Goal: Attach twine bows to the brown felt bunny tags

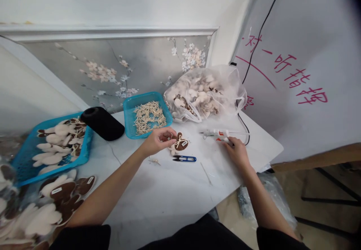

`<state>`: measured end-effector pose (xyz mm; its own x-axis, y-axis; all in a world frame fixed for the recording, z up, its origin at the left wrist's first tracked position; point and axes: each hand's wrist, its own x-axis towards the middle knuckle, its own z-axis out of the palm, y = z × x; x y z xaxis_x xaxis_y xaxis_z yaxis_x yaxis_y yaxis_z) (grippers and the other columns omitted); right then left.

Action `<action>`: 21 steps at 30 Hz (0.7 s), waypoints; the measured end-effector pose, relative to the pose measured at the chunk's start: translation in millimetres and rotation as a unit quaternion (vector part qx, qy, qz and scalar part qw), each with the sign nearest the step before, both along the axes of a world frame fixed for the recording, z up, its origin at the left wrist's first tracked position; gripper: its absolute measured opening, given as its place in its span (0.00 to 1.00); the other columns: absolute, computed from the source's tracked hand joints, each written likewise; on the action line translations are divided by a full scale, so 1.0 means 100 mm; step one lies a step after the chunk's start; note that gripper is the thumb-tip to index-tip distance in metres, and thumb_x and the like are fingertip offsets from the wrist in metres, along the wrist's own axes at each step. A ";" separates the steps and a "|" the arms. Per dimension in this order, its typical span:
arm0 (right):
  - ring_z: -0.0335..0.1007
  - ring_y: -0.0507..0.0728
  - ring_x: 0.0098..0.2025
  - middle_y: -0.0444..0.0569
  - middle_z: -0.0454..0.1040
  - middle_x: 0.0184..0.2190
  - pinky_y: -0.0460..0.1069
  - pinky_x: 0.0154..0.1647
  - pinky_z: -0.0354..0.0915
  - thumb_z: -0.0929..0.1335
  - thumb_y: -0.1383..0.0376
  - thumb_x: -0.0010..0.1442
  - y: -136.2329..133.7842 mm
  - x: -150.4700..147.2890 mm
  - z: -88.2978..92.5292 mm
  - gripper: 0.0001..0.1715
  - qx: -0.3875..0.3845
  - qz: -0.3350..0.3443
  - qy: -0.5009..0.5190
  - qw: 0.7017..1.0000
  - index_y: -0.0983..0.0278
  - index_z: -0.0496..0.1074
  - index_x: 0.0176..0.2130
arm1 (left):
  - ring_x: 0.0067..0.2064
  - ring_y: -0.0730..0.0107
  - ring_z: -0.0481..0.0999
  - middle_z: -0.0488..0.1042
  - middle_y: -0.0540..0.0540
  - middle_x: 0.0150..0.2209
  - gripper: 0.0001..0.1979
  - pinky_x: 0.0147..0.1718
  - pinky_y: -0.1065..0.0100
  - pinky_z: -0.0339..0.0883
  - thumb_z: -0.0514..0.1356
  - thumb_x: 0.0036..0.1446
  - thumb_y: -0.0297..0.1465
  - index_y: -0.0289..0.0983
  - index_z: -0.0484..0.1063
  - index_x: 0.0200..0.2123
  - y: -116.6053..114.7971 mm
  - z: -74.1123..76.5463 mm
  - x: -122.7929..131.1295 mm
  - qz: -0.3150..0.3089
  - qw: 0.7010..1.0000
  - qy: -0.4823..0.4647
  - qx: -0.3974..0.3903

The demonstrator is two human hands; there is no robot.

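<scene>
My left hand pinches the edge of a brown rabbit-shaped wooden piece with a small cream bow on it, held just above the white table. My right hand rests on the table with its fingers closed around the grip of a white and red glue gun, which lies with its nozzle pointing left. Blue thread snips lie just below the rabbit piece, between the two hands. A tiny bow lies on the table near my left wrist.
A small blue tray of cream bows stands behind my left hand, a black thread spool to its left. A larger blue basket of wooden pieces sits far left, with loose pieces below. A clear bag of pieces stands at the back right.
</scene>
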<state>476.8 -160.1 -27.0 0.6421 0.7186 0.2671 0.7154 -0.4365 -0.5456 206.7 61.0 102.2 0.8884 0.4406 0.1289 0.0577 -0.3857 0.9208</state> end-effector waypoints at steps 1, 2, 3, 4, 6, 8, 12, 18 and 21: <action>0.66 0.62 0.40 0.58 0.74 0.39 0.54 0.41 0.60 0.61 0.47 0.57 -0.05 0.05 -0.02 0.28 0.011 -0.007 0.001 1.000 0.67 0.71 0.43 | 0.33 0.72 0.72 0.71 0.45 0.34 0.10 0.27 0.74 0.71 0.62 0.51 0.33 0.33 0.71 0.34 0.00 0.00 0.00 -0.008 1.000 -0.011 -0.008; 0.66 0.62 0.39 0.58 0.74 0.38 0.54 0.41 0.60 0.61 0.46 0.57 -0.09 0.09 -0.04 0.29 0.019 -0.011 0.002 1.000 0.68 0.72 0.42 | 0.33 0.73 0.72 0.70 0.45 0.35 0.09 0.26 0.74 0.72 0.62 0.51 0.33 0.33 0.71 0.33 0.00 0.00 0.00 -0.017 0.999 -0.023 -0.015; 0.65 0.62 0.40 0.58 0.74 0.37 0.54 0.41 0.60 0.61 0.45 0.56 -0.14 0.13 -0.06 0.30 0.022 -0.010 0.002 1.000 0.67 0.72 0.41 | 0.33 0.72 0.72 0.70 0.45 0.35 0.08 0.25 0.74 0.72 0.62 0.52 0.33 0.33 0.71 0.33 -0.01 0.00 0.00 -0.027 0.999 -0.035 -0.021; 0.65 0.63 0.41 0.58 0.74 0.37 0.55 0.42 0.60 0.61 0.44 0.56 -0.18 0.16 -0.06 0.31 0.025 -0.009 -0.001 1.000 0.67 0.72 0.41 | 0.33 0.72 0.72 0.70 0.45 0.35 0.08 0.25 0.73 0.73 0.62 0.52 0.33 0.34 0.72 0.32 -0.02 0.01 0.00 -0.034 0.998 -0.045 -0.026; 0.63 0.65 0.44 0.58 0.73 0.38 0.58 0.46 0.58 0.63 0.42 0.53 -0.25 0.17 -0.06 0.33 0.041 -0.034 -0.013 0.998 0.67 0.71 0.41 | 0.33 0.71 0.73 0.69 0.45 0.34 0.07 0.25 0.72 0.73 0.61 0.52 0.32 0.34 0.73 0.32 -0.05 0.01 -0.01 -0.034 0.997 -0.057 -0.032; 0.61 0.66 0.45 0.59 0.70 0.39 0.60 0.47 0.57 0.68 0.41 0.46 -0.33 0.05 -0.03 0.37 0.094 -0.126 -0.028 0.987 0.69 0.69 0.42 | 0.32 0.72 0.73 0.70 0.45 0.34 0.07 0.26 0.72 0.74 0.62 0.51 0.32 0.33 0.73 0.31 -0.08 0.01 -0.06 -0.016 0.997 -0.056 -0.040; 0.62 0.59 0.39 0.52 0.65 0.36 0.54 0.40 0.61 0.71 0.49 0.48 -0.36 -0.54 0.09 0.29 0.262 -0.278 0.015 0.924 0.67 0.65 0.41 | 0.29 0.74 0.74 0.73 0.46 0.32 0.08 0.27 0.72 0.73 0.63 0.49 0.32 0.33 0.71 0.31 -0.13 -0.01 -0.21 0.032 0.997 -0.018 -0.069; 0.67 0.56 0.43 0.52 0.68 0.44 0.51 0.39 0.65 0.68 0.62 0.58 0.21 -1.47 0.67 0.21 0.240 0.205 0.176 0.932 0.61 0.63 0.51 | 0.27 0.74 0.76 0.73 0.49 0.28 0.09 0.27 0.73 0.73 0.64 0.47 0.31 0.33 0.70 0.32 -0.25 0.07 -0.42 0.071 0.990 0.081 -0.090; 0.65 0.57 0.51 0.53 0.67 0.51 0.52 0.44 0.66 0.67 0.63 0.59 0.56 -1.65 0.95 0.21 0.189 0.390 0.205 0.878 0.58 0.65 0.53 | 0.26 0.73 0.76 0.73 0.49 0.28 0.10 0.26 0.72 0.73 0.65 0.46 0.32 0.34 0.70 0.32 -0.31 0.13 -0.56 0.088 0.986 0.072 -0.123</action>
<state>311.8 -104.1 67.8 0.0925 0.8916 0.4432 0.4267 0.3667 -0.8267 150.9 29.6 115.0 0.7965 0.5918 -0.1237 0.2413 -0.1236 0.9626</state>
